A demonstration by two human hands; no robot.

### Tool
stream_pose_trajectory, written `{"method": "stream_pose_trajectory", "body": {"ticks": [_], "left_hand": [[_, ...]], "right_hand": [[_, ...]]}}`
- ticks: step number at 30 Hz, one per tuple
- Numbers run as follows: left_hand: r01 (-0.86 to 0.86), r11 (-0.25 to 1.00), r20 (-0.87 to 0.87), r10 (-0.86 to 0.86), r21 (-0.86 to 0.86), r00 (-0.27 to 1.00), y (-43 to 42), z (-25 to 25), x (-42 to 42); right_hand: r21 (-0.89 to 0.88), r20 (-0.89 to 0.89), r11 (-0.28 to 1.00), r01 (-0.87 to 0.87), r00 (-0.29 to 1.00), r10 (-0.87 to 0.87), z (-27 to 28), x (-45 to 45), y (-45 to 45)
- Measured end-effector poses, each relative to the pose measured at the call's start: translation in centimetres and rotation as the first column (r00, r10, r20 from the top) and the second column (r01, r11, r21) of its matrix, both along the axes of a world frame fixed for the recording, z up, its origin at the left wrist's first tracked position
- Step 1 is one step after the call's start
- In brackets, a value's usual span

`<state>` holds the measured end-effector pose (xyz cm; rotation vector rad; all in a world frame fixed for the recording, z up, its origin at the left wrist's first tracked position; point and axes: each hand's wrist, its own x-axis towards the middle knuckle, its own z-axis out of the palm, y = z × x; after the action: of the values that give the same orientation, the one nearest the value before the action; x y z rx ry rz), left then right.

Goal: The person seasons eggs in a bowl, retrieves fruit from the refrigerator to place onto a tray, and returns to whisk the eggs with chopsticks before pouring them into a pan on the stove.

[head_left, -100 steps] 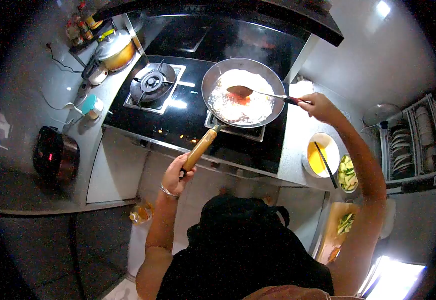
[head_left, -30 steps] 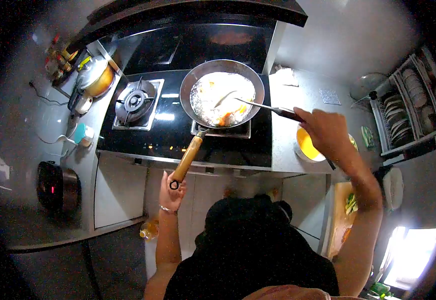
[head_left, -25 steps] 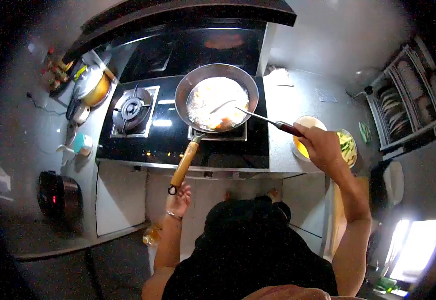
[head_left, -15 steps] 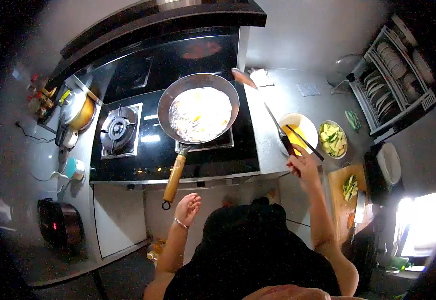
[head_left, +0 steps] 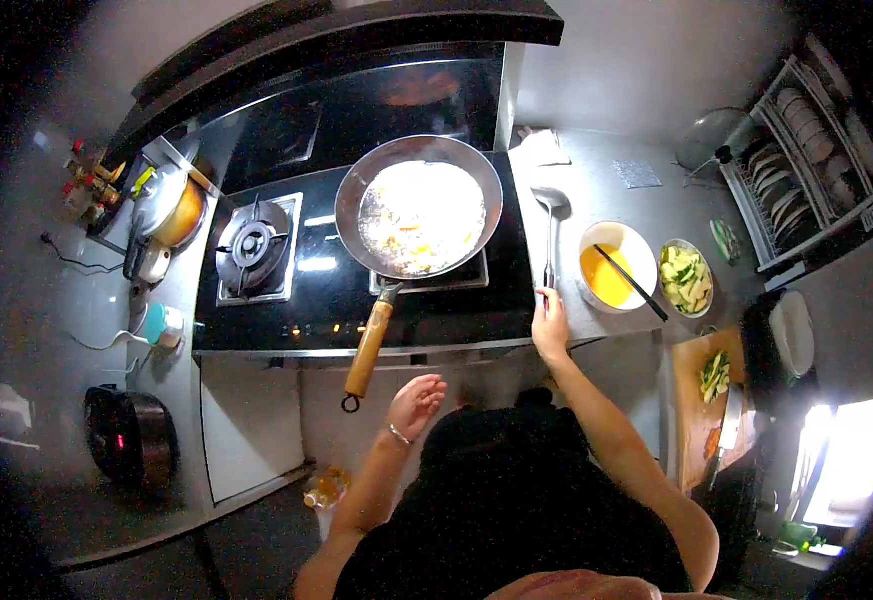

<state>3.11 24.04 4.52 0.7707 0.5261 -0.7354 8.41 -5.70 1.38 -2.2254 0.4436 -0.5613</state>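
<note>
My right hand (head_left: 550,326) grips the handle end of a long-handled metal ladle (head_left: 550,240) at the counter's front edge. The ladle's head points away from me, over the counter beside the stove. Nothing is in my left hand (head_left: 418,402); its fingers are loosely extended below and right of the pan's wooden handle (head_left: 368,348), not touching it. A deep pan (head_left: 346,222) sits on the right burner, its contents bright and foamy with some orange bits. Right of the ladle stands a white bowl (head_left: 640,246) of yellow liquid, with dark chopsticks (head_left: 632,284) leaning in it.
A bowl of cut green vegetables (head_left: 685,278) stands beside the white bowl. A cutting board (head_left: 694,400) holds more slices and a knife (head_left: 729,420). On the left are the second burner (head_left: 254,245) and a lidded pot (head_left: 178,212). A dish rack (head_left: 801,170) stands far right.
My right hand has moved left from over the white bowl and brought the ladle down to the counter beside the stove. The view has shifted slightly.
</note>
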Motion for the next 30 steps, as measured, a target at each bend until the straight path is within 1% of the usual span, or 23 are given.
{"method": "stream_pose_trajectory", "body": {"ticks": [1,2,5,6,9,10,13,14,15,16,17,18,19,20,21,23,24,25,27,28,30], "left_hand": [[-0.002,1.0,0.01,0.002,-0.012,1.0,-0.3,0.0,-0.1],[-0.002,1.0,0.02,0.003,-0.022,1.0,-0.5,0.0,-0.1],[0.007,1.0,0.011,-0.007,-0.012,1.0,-1.6,0.4,-0.2],[0.012,1.0,0.001,-0.012,-0.003,1.0,-2.0,0.7,-0.1],[0.049,0.999,-0.004,-0.049,0.012,0.999,-3.7,0.6,0.2],[0.055,0.998,-0.002,-0.055,0.012,0.998,-4.3,0.7,0.4],[0.097,0.995,0.012,-0.097,-0.007,0.995,-6.7,1.3,1.1],[0.114,0.993,0.024,-0.114,-0.02,0.993,-7.5,1.8,1.4],[0.131,0.991,0.036,-0.129,-0.033,0.991,-8.3,2.1,1.6],[0.149,0.988,0.077,-0.146,-0.035,0.986,-9.1,1.9,1.8],[0.177,0.984,0.091,-0.173,-0.037,0.981,-10.0,2.1,2.1],[0.2,0.979,0.107,-0.195,-0.04,0.975,-11.1,2.4,2.4],[0.216,0.975,0.124,-0.209,-0.046,0.97,-12.1,2.5,2.7],[0.288,0.953,0.142,-0.274,-0.094,0.951,-12.8,0.8,3.2],[0.366,0.931,0.233,-0.356,-0.001,0.905,-14.5,1.5,3.2],[0.479,0.853,0.373,-0.521,0.207,0.768,-18.5,3.0,3.4],[0.461,0.884,0.102,-0.453,-0.074,0.885,-20.5,3.9,4.1],[0.449,0.886,0.087,-0.442,-0.117,0.893,-22.3,3.4,4.3],[0.413,0.888,0.06,-0.41,-0.201,0.91,-26.1,1.8,4.5],[0.396,0.907,0.012,-0.399,-0.142,0.917,-28.0,1.3,4.8],[0.36,0.933,-0.078,-0.36,-0.021,0.93,-31.6,0.6,5.5]], "right_hand": [[-0.036,-0.054,0.998,0.041,0.998,-0.043,0.2,0.1,0.6],[-0.094,-0.101,0.996,0.012,0.995,-0.021,0.0,0.1,0.8],[-0.245,-0.153,0.969,-0.03,0.988,-0.008,-0.1,-0.2,0.5],[-0.256,-0.21,0.965,-0.057,0.978,0.003,-0.2,-0.1,0.1],[-0.134,-0.277,0.985,-0.111,0.958,0.07,0.8,-0.4,-1.3],[-0.105,-0.331,0.986,-0.126,0.94,0.085,1.2,-0.5,-1.6],[-0.101,-0.178,0.968,-0.228,0.962,0.208,1.8,-2.0,-3.5],[-0.087,-0.239,0.96,-0.266,0.941,0.239,1.2,-3.0,-4.7],[0.085,-0.257,0.957,-0.279,0.921,0.292,0.4,-4.3,-6.3],[0.254,-0.26,0.925,-0.284,0.901,0.348,-0.4,-5.9,-8.0],[0.415,-0.248,0.865,-0.282,0.88,0.406,-1.2,-7.3,-9.4],[0.672,-0.128,0.728,-0.135,0.947,0.294,-1.5,-8.6,-10.5],[0.677,-0.16,0.736,-0.016,0.973,0.169,-1.5,-10.0,-12.1],[0.678,-0.192,0.729,0.099,0.98,0.046,-0.5,-11.2,-13.8],[0.676,-0.224,0.706,0.21,0.972,-0.075,0.0,-11.8,-15.3],[0.645,-0.122,0.734,0.213,0.977,-0.176,-0.4,-11.7,-18.0],[0.63,-0.071,0.745,0.217,0.972,-0.223,0.0,-11.3,-19.0],[0.635,-0.004,0.755,0.164,0.978,-0.209,0.3,-10.9,-19.8],[0.636,0.131,0.77,0.048,0.977,-0.169,2.7,-9.4,-20.2],[0.612,0.183,0.789,0.059,0.96,-0.214,2.6,-8.8,-20.5],[0.65,0.14,0.756,0.069,0.968,-0.208,3.7,-8.0,-21.2]]}}
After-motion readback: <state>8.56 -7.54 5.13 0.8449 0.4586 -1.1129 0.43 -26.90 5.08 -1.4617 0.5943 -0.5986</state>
